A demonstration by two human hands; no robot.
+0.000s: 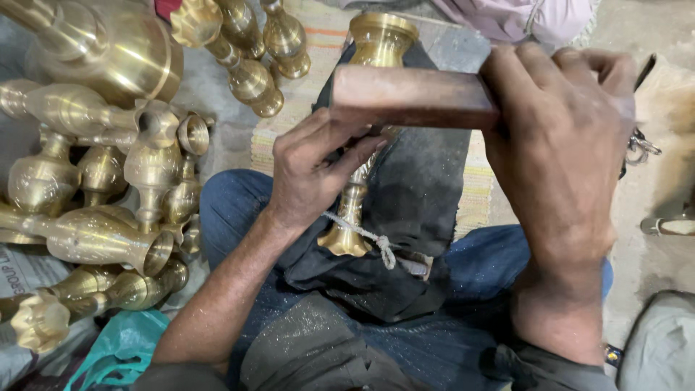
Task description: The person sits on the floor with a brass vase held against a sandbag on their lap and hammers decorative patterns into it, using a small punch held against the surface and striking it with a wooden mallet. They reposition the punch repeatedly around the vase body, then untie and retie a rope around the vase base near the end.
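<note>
Rough grey floor (644,217) lies under the seated person's lap, where a slender brass vase (358,181) rests on dark cloth (420,195), long axis pointing away. Left hand (315,170) fingers curl around its stem; right hand (561,145) grips a wooden block (413,96) crosswise above the vase. Shiny, rope-tied base.

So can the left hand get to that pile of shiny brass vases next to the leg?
Probably yes. The left hand rests on the brass piece in the lap, and the pile of vases lies on that same side with nothing between them.
</note>
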